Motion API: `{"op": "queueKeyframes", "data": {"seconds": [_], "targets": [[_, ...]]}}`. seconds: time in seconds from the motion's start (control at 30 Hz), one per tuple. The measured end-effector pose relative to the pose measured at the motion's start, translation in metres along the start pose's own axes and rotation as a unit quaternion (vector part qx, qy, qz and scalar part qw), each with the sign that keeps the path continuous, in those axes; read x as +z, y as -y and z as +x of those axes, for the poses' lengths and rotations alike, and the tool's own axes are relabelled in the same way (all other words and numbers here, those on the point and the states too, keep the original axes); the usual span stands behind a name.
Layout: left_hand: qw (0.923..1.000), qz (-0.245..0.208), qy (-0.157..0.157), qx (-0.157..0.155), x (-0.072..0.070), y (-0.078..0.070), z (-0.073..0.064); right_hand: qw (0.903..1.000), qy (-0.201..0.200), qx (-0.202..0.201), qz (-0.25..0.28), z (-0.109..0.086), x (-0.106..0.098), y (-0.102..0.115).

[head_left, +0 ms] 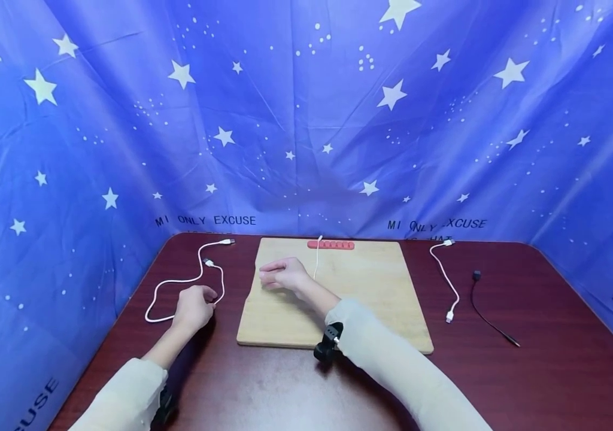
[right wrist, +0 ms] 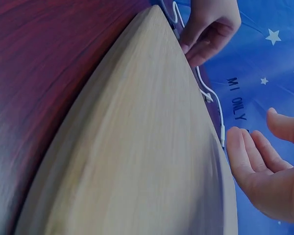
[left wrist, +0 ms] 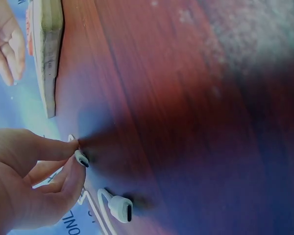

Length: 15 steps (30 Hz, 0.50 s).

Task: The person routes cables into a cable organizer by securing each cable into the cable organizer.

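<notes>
My left hand [head_left: 193, 308] is low over the table, left of the wooden board. Its thumb and fingers pinch a white charging cable by its small plug [left wrist: 81, 157]. A second white plug [left wrist: 121, 209] lies on the table beside those fingers. White cord [head_left: 173, 281] loops around the hand, with metal-tipped ends [head_left: 228, 242] farther back. My right hand [head_left: 285, 274] hovers above the left part of the wooden board [head_left: 371, 299], fingers extended and nothing in them. At the board's back edge, a white cable [head_left: 316, 257] runs through a red cable holder [head_left: 339, 245].
Right of the board lie a short white cable [head_left: 445, 278] and a thin black cable [head_left: 481, 311]. A blue star-patterned curtain [head_left: 306, 120] hangs behind and beside the dark red table [head_left: 263, 389].
</notes>
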State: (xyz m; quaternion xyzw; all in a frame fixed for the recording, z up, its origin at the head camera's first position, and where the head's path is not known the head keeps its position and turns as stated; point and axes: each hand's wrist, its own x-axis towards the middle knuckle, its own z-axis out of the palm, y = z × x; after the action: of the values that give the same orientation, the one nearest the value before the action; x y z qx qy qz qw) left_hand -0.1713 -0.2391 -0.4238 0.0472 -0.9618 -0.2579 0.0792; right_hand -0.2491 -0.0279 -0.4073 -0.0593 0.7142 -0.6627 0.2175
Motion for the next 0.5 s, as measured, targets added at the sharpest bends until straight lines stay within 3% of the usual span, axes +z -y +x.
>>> {"op": "queueKeyframes", "data": {"seconds": [0.33, 0.5], "targets": [[0.9995, -0.012, -0.014, 0.024, -0.002, 0.001, -0.003, 0.9987, 0.028, 0.011, 0.041, 0.016, 0.032, -0.004], [0.9988, -0.039, -0.027, 0.012, -0.001, -0.001, -0.006, 0.9975, 0.036, 0.014, 0.060, 0.022, 0.045, -0.007]]}}
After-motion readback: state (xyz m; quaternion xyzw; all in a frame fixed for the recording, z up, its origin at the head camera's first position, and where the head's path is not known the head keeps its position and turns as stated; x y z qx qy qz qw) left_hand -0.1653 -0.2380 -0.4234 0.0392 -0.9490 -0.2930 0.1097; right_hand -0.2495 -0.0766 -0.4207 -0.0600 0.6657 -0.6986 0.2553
